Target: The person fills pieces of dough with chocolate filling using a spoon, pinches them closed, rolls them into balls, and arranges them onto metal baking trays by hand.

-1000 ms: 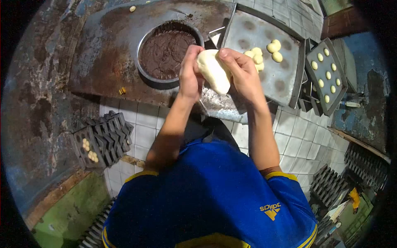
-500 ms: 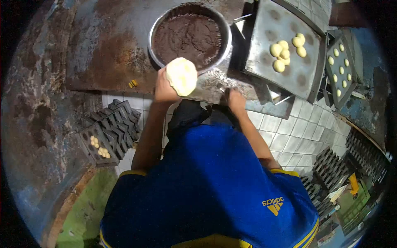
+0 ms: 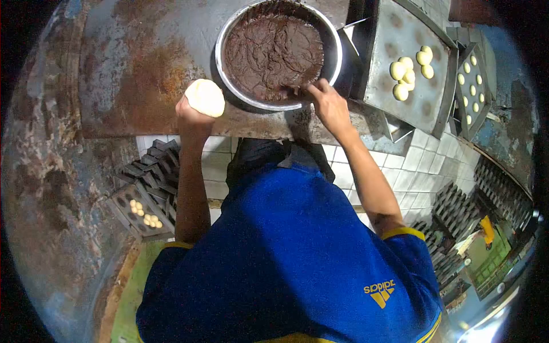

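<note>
My left hand (image 3: 193, 117) is closed around the lower edge of a pale, flattened piece of dough (image 3: 206, 98), held up to the left of the bowl. A wide metal bowl (image 3: 338, 54) contains thick dark brown filling (image 3: 274, 51) with a rough surface. At the bowl's near right rim, my right hand (image 3: 330, 107) grips a small spoon-like tool (image 3: 295, 90). Its end is at the brown filling, and its exact shape is hard to make out.
On the right, a metal tray (image 3: 380, 71) bears several round dough balls (image 3: 407, 76). Beyond it lies another tray (image 3: 479, 86) with spaced dough pieces. Stacked dark moulds (image 3: 160, 166) and a tray of dough balls (image 3: 144, 212) sit low at left.
My left hand has moved left with the dough, away from the bowl's front. My right hand has risen from the table edge to the bowl, bringing the tool to the filling.
</note>
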{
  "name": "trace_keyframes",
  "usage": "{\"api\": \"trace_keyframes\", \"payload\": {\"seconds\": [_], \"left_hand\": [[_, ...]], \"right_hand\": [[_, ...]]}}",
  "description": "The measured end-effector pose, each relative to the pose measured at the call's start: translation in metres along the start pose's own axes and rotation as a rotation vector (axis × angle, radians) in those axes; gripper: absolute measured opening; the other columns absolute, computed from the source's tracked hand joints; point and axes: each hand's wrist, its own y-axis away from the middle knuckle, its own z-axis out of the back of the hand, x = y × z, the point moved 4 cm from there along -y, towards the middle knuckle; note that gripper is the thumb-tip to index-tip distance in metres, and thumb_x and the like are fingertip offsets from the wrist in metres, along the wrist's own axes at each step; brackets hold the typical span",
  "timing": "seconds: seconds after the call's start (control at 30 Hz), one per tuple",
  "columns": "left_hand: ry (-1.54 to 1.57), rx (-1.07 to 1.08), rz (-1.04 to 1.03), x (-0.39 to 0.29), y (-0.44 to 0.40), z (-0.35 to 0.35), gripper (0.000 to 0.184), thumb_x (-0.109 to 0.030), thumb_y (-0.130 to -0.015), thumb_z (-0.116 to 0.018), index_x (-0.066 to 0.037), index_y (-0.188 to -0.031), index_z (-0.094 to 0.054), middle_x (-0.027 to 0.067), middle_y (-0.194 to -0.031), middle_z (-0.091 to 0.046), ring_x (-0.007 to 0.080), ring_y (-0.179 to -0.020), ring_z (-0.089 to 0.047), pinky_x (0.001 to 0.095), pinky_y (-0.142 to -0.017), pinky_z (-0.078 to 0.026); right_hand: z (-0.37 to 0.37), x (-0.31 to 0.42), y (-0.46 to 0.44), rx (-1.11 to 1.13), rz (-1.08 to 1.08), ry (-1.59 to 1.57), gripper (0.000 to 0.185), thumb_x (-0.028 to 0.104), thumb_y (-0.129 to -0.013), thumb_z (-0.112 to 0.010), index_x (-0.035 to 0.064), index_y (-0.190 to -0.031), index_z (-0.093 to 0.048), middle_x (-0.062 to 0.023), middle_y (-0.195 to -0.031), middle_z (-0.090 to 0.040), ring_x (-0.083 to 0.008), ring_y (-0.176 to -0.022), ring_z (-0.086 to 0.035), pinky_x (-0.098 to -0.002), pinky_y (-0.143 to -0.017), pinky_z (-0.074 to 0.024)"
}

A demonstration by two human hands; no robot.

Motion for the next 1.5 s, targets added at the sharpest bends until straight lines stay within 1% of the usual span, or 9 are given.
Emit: {"api": "trace_keyframes", "payload": {"seconds": [0.07, 0.47, 0.63, 0.77, 0.8, 1.03, 1.17, 1.27, 1.5], "left_hand": [[-0.095, 0.012, -0.083, -0.069, -0.003, 0.008, 0.031, -0.012, -0.086, -0.081, 0.001, -0.112, -0.070, 0.0184, -0.100, -0.076, 0.0327, -0.095, -0.076, 0.0408, -0.086, -0.058], [0.047, -0.001, 0.157, 0.034, 0.004, 0.027, 0.030, -0.008, -0.089, -0.073, 0.005, -0.116, -0.067, 0.0222, -0.106, -0.075, 0.0365, -0.102, -0.074, 0.0437, -0.089, -0.058], [-0.232, 0.011, -0.171, 0.035, 0.003, 0.024, 0.034, -0.008, -0.085, -0.076, 0.002, -0.116, -0.067, 0.0209, -0.108, -0.073, 0.0393, -0.104, -0.071, 0.0463, -0.093, -0.055], [-0.220, 0.053, -0.223, 0.030, 0.003, 0.019, 0.039, -0.010, -0.082, -0.082, 0.000, -0.117, -0.067, 0.0195, -0.108, -0.073, 0.0380, -0.103, -0.071, 0.0458, -0.092, -0.055], [-0.221, 0.056, -0.222, 0.032, 0.004, 0.019, 0.039, -0.010, -0.082, -0.082, 0.000, -0.117, -0.067, 0.0195, -0.108, -0.073, 0.0380, -0.103, -0.071, 0.0458, -0.092, -0.055], [-0.241, 0.092, -0.203, 0.010, 0.003, 0.016, 0.031, -0.014, -0.085, -0.086, -0.001, -0.110, -0.072, 0.0153, -0.104, -0.077, 0.0314, -0.097, -0.075, 0.0420, -0.087, -0.058], [-0.208, 0.108, -0.193, -0.002, 0.002, 0.013, 0.029, -0.015, -0.088, -0.087, -0.001, -0.110, -0.074, 0.0127, -0.102, -0.080, 0.0255, -0.094, -0.077, 0.0373, -0.086, -0.060], [-0.124, 0.079, -0.168, -0.001, 0.005, 0.008, 0.037, -0.020, -0.083, -0.090, -0.001, -0.107, -0.071, 0.0168, -0.100, -0.076, 0.0358, -0.094, -0.074, 0.0453, -0.085, -0.057], [-0.062, 0.093, -0.039, 0.002, 0.012, -0.010, 0.043, -0.021, -0.079, -0.094, 0.001, -0.110, -0.072, 0.0158, -0.102, -0.077, 0.0310, -0.096, -0.076, 0.0419, -0.086, -0.058]], "right_hand": [[-0.010, -0.004, -0.018, 0.030, 0.068, 0.093, 0.036, 0.008, -0.095, -0.057, 0.0168, -0.128, -0.069, -0.0129, -0.112, -0.061, -0.0337, -0.104, -0.070, -0.0446, -0.084, -0.0611], [-0.020, -0.007, -0.060, 0.569, 0.200, 0.280, 0.025, 0.021, -0.094, -0.060, 0.0113, -0.112, -0.075, -0.0193, -0.128, -0.071, -0.0340, -0.108, -0.075, -0.0465, -0.090, -0.0612], [-0.003, -0.014, -0.083, 0.765, 0.111, -0.342, 0.036, 0.016, -0.087, -0.064, 0.0101, -0.120, -0.076, -0.0206, -0.123, -0.074, -0.0370, -0.110, -0.072, -0.0494, -0.101, -0.0564], [-0.057, -0.033, -0.068, 0.468, 0.134, 0.134, 0.034, 0.020, -0.090, -0.068, 0.0124, -0.122, -0.076, -0.0217, -0.113, -0.075, -0.0418, -0.106, -0.072, -0.0503, -0.094, -0.0580], [-0.060, -0.025, -0.070, 0.629, 0.102, 0.303, 0.038, 0.023, -0.090, -0.070, 0.0133, -0.126, -0.073, -0.0219, -0.110, -0.075, -0.0434, -0.105, -0.072, -0.0516, -0.092, -0.0584], [-0.052, -0.027, -0.076, 0.668, 0.132, -0.272, 0.038, 0.019, -0.090, -0.066, 0.0113, -0.127, -0.074, -0.0207, -0.123, -0.073, -0.0432, -0.113, -0.069, -0.0513, -0.099, -0.0568], [-0.063, -0.010, -0.063, 0.425, 0.175, 0.049, 0.052, 0.020, -0.081, -0.068, 0.0150, -0.133, -0.070, -0.0210, -0.120, -0.073, -0.0402, -0.112, -0.071, -0.0509, -0.096, -0.0588], [-0.054, 0.002, -0.057, 0.419, 0.197, -0.014, 0.050, 0.020, -0.081, -0.069, 0.0156, -0.131, -0.072, -0.0201, -0.126, -0.072, -0.0401, -0.114, -0.070, -0.0509, -0.097, -0.0586], [-0.063, -0.007, -0.064, 0.507, 0.202, -0.255, 0.050, 0.023, -0.084, -0.067, 0.0150, -0.133, -0.070, -0.0206, -0.138, -0.066, -0.0436, -0.116, -0.069, -0.0507, -0.102, -0.0565]]}}
